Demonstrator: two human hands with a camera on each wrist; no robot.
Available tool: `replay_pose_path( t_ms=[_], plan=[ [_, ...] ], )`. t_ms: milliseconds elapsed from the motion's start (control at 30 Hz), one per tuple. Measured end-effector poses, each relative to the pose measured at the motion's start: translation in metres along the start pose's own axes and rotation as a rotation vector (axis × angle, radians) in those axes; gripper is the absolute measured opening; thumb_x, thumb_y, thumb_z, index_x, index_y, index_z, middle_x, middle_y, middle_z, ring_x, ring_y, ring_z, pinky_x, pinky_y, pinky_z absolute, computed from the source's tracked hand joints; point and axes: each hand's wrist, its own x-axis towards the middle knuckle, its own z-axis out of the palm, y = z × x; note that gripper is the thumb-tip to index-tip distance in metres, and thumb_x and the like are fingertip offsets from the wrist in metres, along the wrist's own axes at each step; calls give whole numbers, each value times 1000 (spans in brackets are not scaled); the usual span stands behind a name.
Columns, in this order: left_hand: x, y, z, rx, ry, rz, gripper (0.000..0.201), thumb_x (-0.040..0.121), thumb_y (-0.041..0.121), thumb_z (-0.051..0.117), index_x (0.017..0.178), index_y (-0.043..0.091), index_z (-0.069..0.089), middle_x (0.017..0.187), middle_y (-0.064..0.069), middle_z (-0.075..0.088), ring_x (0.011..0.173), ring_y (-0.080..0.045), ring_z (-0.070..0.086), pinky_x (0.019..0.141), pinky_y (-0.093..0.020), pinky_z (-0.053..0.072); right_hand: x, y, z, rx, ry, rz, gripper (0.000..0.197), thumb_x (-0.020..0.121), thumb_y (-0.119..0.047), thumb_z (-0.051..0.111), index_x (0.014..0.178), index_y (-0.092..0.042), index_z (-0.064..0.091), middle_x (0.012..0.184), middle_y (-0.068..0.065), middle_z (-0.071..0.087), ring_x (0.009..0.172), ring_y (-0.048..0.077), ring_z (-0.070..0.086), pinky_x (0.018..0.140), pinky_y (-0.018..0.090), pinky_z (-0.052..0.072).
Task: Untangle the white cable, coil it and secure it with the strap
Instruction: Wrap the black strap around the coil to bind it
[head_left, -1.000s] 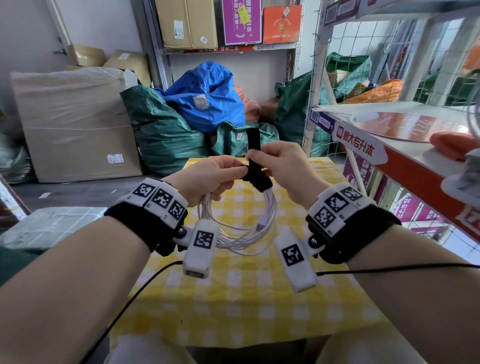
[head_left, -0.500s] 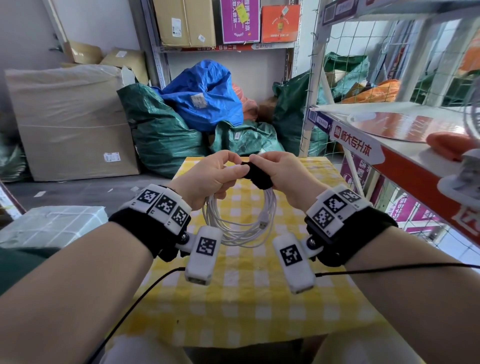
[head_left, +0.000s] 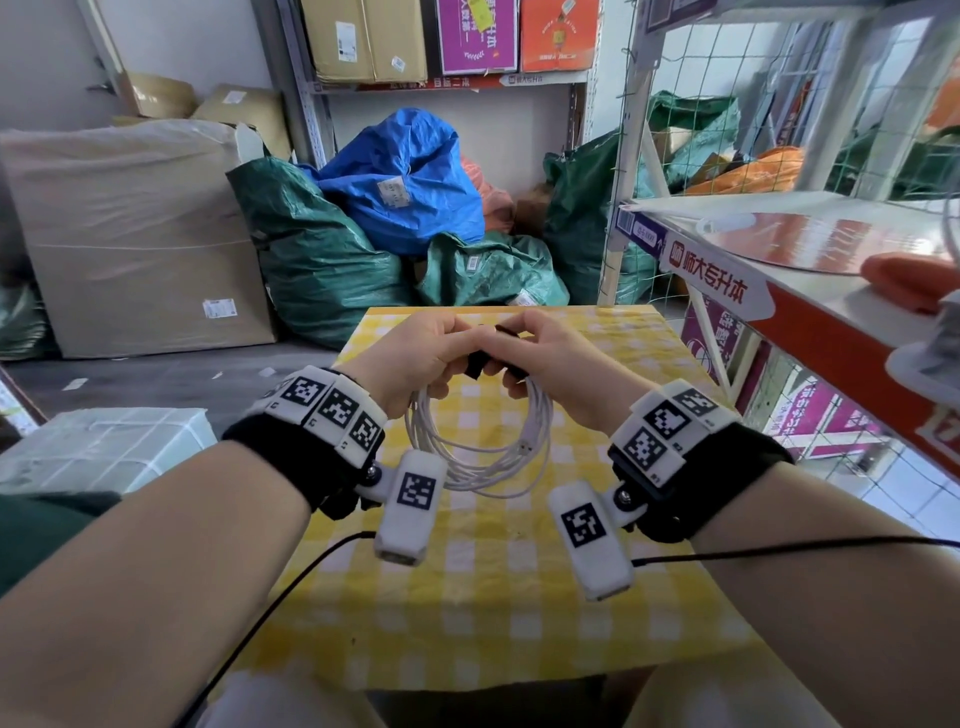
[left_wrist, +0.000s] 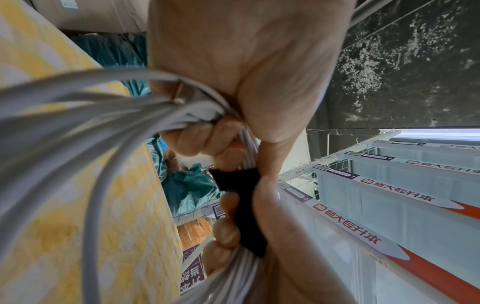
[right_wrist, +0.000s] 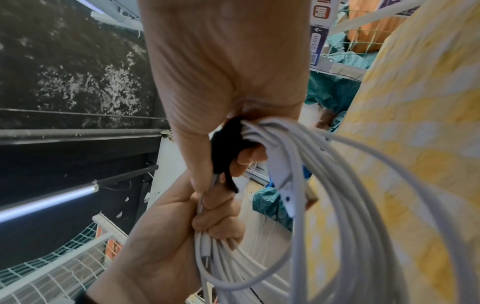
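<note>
The white cable hangs as a coil over the yellow checked table. My left hand grips the top of the bundle, its fingers curled round the strands. A black strap is wrapped round the bundle between my hands. My right hand pinches the strap between thumb and fingers. In the right wrist view the strap sits against the palm, and a white USB plug dangles beside the loops. The strap's ends are hidden under my fingers.
A shelf with a red-and-white edge juts in close on the right. Green and blue sacks and a wrapped carton stand behind the table. A white box sits low at the left.
The strap's free end, which stood upright a second ago, has been folded down round the coil. Both hands have closed in on it and sunk slightly.
</note>
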Motion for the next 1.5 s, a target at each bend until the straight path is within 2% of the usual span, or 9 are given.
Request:
replay_pose_path(
  t_ms=[200,333,533,767,933,1033,1167,1333,1500],
  plan=[
    [3,-7,-1,-75,-53,-105,38,97,33,46,71,10,59,54,2,33,42,-10,23,42,-21,23,2,8,4,-216,21,-95,55,66,-12,84,110,-19,52,84,0,62,72,9,58,62,20,47],
    [5,-7,3,-114,-52,-125,37,98,33,46,78,5,62,49,6,39,40,-9,26,40,-20,25,4,11,6,-292,75,-156,55,64,-16,86,105,-22,51,84,-4,60,77,9,58,71,26,51],
    [10,-14,4,-164,-29,-168,29,97,31,48,86,5,55,50,4,37,38,-7,30,38,-18,29,7,19,7,-325,124,-209,46,69,-28,83,103,-21,52,90,-7,62,80,8,60,68,25,49],
    [17,-31,3,-324,-56,-219,30,100,29,43,82,8,56,66,-4,49,55,-15,46,51,-24,42,19,35,4,-269,179,-102,24,85,-39,66,99,-20,60,81,-5,61,62,7,52,54,20,43],
    [22,-46,-5,-249,-93,-307,24,97,25,48,106,8,60,90,-9,64,83,-24,61,68,-37,55,37,53,-6,-77,296,44,20,89,-34,62,95,-15,60,77,0,65,54,10,46,50,25,40],
    [25,-56,-5,-278,-131,-336,16,96,17,50,106,7,57,89,-9,66,78,-25,66,66,-37,59,48,65,-13,101,345,118,20,90,-28,63,98,-10,59,75,4,63,50,11,41,47,24,37],
    [41,-71,1,-360,21,-290,9,96,7,47,97,7,56,81,-7,64,62,-19,69,59,-31,59,63,79,-15,282,335,194,18,92,-26,61,96,-11,53,77,7,61,53,13,47,50,25,42],
    [68,-88,6,-574,242,-285,13,98,6,43,89,5,53,81,-11,63,60,-19,67,59,-31,57,81,93,-22,263,233,377,33,92,-31,61,115,-15,44,93,9,64,68,18,58,58,31,52],
    [95,-99,11,-691,332,-306,11,98,5,43,90,5,50,80,-11,61,51,-17,66,49,-28,57,98,103,-27,242,201,292,2,94,-16,56,95,-16,55,76,4,53,60,15,55,60,31,51]
  ],
)
